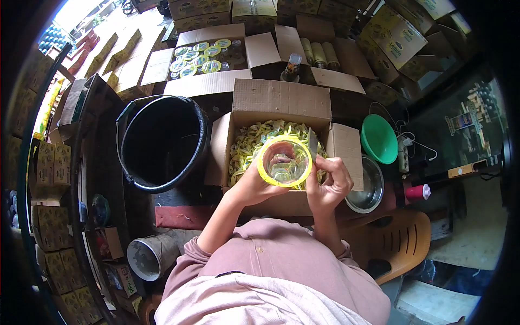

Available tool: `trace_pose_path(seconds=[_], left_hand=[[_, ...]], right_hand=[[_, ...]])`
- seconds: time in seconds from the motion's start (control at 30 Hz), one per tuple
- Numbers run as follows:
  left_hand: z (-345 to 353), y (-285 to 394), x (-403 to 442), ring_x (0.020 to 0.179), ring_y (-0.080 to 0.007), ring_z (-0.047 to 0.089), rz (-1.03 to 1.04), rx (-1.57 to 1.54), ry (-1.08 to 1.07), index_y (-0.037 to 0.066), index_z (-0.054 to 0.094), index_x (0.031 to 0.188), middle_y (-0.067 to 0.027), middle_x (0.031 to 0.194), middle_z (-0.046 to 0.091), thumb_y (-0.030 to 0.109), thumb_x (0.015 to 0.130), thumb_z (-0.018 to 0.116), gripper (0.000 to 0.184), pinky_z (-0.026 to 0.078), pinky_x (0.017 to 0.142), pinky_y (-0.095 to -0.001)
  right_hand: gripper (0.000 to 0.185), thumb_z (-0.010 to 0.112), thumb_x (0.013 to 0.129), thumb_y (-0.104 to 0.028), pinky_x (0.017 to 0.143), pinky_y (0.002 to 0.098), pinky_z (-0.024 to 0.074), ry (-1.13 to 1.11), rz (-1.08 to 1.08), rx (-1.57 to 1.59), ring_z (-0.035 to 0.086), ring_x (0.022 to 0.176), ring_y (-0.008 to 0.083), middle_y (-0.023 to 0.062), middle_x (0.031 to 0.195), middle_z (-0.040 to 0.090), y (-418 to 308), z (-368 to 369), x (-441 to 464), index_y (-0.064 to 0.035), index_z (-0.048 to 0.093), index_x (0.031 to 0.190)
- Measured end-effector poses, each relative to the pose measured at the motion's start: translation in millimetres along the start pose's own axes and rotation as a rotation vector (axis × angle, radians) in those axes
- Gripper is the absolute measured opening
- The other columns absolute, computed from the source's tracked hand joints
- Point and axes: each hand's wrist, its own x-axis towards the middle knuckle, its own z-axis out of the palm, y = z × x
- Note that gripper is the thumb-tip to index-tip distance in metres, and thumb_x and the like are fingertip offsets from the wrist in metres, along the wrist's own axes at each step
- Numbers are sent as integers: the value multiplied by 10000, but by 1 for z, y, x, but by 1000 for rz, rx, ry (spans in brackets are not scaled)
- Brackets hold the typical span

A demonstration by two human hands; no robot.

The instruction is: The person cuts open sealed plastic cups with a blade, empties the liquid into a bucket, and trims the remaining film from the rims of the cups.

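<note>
My left hand [253, 183] is wrapped round a clear plastic cup [285, 162] with a yellow rim, its round end turned up toward the camera. On the cup's right side, my right hand [329, 181] pinches a thin flat blade [312, 142] that points away from me, close against the rim. Both hands are above an open cardboard box [281, 100], which holds a heap of yellow-green strips [249, 142]. Part of the heap is hidden behind the cup and hands.
A black bucket [162, 143] stands left of the box. To the right are a green bowl [379, 138], a metal bowl [374, 187] and a pink spool [416, 192]. Behind, an open box holds lidded cups [203, 57], beside a glass jar [291, 69].
</note>
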Motion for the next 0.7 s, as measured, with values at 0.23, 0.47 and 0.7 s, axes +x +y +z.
trace_pose_path(seconds=[0.23, 0.47, 0.7], left_hand=[[3, -8, 1, 1134, -204, 426, 34, -280, 44, 39, 264, 1264, -114, 1192, 399, 15, 712, 674, 688, 392, 940, -367], [10, 1, 4, 1178, -230, 373, 25, -256, 35, 55, 194, 1304, -129, 1220, 378, 11, 810, 550, 610, 312, 990, -379], [14, 2, 4, 1175, -214, 359, 76, -185, 80, 85, 163, 1327, -121, 1241, 334, 15, 819, 548, 641, 329, 959, -367]], right_hand=[[128, 656, 683, 75, 525, 214, 416, 14, -12, 22, 527, 582, 107, 58, 673, 553, -6, -1, -4, 10, 595, 776], [135, 670, 669, 50, 503, 221, 417, 36, -56, -73, 536, 551, 118, 61, 647, 556, -8, 4, -5, 4, 598, 774], [141, 663, 674, 53, 496, 221, 413, 51, -73, -58, 536, 545, 117, 64, 644, 556, -11, 3, -5, -2, 584, 776]])
